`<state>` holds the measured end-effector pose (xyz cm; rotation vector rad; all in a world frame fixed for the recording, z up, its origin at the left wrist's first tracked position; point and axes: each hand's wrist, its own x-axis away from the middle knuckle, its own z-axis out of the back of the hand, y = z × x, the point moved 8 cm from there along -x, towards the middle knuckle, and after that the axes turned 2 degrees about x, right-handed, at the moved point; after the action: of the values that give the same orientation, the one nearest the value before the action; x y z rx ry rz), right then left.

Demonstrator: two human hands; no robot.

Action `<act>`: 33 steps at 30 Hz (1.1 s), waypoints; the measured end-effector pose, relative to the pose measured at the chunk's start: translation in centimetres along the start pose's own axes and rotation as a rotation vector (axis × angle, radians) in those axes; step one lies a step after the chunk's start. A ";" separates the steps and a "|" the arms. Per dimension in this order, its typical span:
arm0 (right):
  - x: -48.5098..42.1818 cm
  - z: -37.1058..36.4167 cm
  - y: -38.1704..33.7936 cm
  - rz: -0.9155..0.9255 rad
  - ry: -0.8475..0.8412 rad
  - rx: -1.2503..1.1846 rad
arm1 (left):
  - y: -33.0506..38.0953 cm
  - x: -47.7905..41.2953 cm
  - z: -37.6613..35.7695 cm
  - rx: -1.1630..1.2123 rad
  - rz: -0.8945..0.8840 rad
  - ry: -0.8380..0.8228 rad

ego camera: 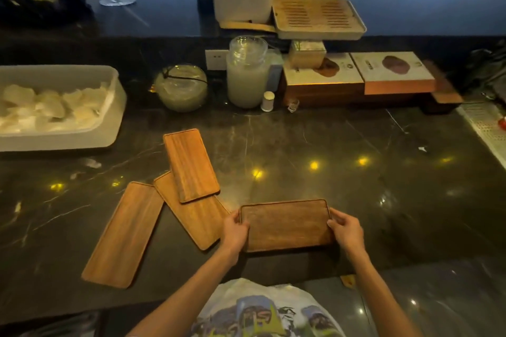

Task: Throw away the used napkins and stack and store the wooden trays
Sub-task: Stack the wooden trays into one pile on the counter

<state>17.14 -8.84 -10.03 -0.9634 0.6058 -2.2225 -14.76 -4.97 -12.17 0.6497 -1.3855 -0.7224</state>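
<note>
Dark marble makes up the desk (356,172), which carries everything here, its polish throwing back small yellow lights. A white tub (109,107) sits by the left edge, apparently filled with pale crumpled pieces; whether these are the used napkins I cannot tell. Near the front edge, left of centre, three light wooden trays lie loosely fanned. The left tray (123,235) lies flat, the middle tray (197,221) lies just beside it, and the upper tray (191,164) rests partly on the middle one, so the stack is not yet squared. A darker tray (287,227) is at the front edge, centre, held level with its long side toward the person. The left hand (235,232) grasps its left short end and the right hand (346,230) grasps its right short end, thumbs on top. Holding both ends keeps it level, probably to set it squarely onto the others or use it as the base.
</note>
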 end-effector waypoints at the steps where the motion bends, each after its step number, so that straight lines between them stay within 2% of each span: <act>1: 0.0 0.3 0.1 -0.004 0.019 -0.003 | 0.0 0.0 -0.6 -0.051 -0.001 -0.003; 8: -0.7 1.4 0.8 -0.043 0.069 0.115 | 0.1 -0.9 -2.6 -0.385 -0.025 0.002; 15: -0.6 1.0 0.2 0.031 0.101 0.184 | 0.2 -0.9 -3.5 -0.679 -0.038 0.021; 20: -0.5 0.6 -0.5 0.037 0.125 0.330 | 0.2 -0.9 -3.4 -0.634 -0.038 -0.092; 23: -0.1 -0.1 -1.5 0.004 0.126 0.513 | 1.9 -1.0 -2.4 -0.542 -0.124 -0.168; 26: -0.1 -1.4 -5.4 0.085 0.184 0.475 | 5.1 -2.1 1.5 -0.506 -0.187 -0.090; 28: -0.3 -4.9 -9.0 0.164 0.065 0.340 | 8.4 -3.8 5.5 -0.508 -0.242 0.018; 30: 0.5 -10.0 -12.7 0.203 -0.149 0.207 | 12.3 -6.1 9.9 -0.564 -0.290 0.121; 33: 2.3 -17.2 -17.3 0.262 -0.328 0.267 | 17.0 -10.0 15.7 -0.704 -0.290 0.241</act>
<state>-3.58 4.23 -8.92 -1.0147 0.2597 -1.8075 -29.64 13.71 -3.98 0.3549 -0.7402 -1.2401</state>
